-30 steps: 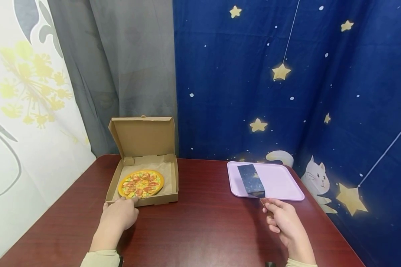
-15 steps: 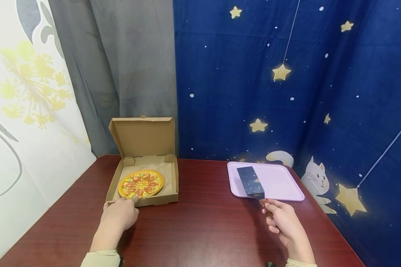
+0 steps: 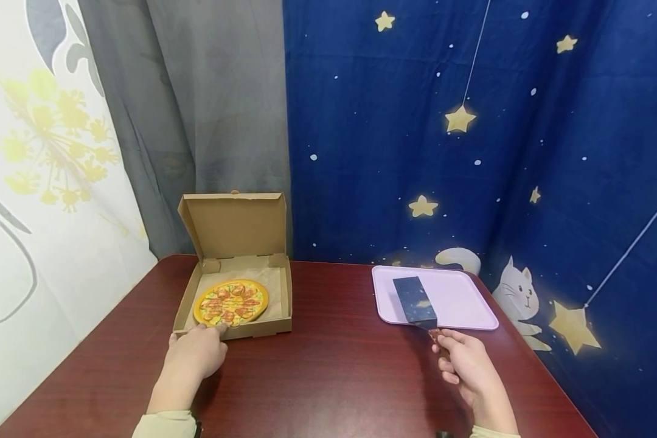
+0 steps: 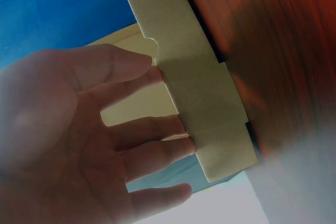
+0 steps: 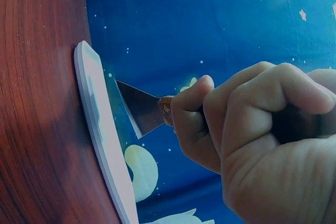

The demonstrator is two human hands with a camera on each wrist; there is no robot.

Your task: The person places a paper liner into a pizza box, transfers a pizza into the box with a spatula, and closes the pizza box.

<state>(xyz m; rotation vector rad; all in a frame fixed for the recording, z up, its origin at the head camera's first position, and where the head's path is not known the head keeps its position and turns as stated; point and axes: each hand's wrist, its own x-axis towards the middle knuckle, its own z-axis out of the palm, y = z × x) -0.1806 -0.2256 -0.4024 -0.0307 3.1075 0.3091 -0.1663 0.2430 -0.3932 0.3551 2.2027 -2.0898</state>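
My right hand [image 3: 468,362] grips the brown handle of a spatula [image 3: 414,299], whose flat, shiny metal blade hangs over the lilac tray [image 3: 465,307]. In the right wrist view, a gap shows between the blade [image 5: 142,109] and the tray's rim, and the fingers curl round the handle. At the left, an open cardboard pizza box [image 3: 260,328] holds a whole toy pizza [image 3: 232,302] on brown paper. My left hand [image 3: 197,353] rests at the box's front wall. Its fingers are extended, with the tips at the wall's upper edge in the left wrist view.
The dark red wooden table [image 3: 334,365] carries both the box and the tray. The box's lid [image 3: 235,225] stands upright in front of a grey curtain [image 3: 235,121]. A blue curtain with stars [image 3: 361,152] hangs behind the tray and along the right side.
The spatula's blade has tilted a little and shifted slightly toward me and to the right in the right hand. The left hand, box and pizza keep their places.
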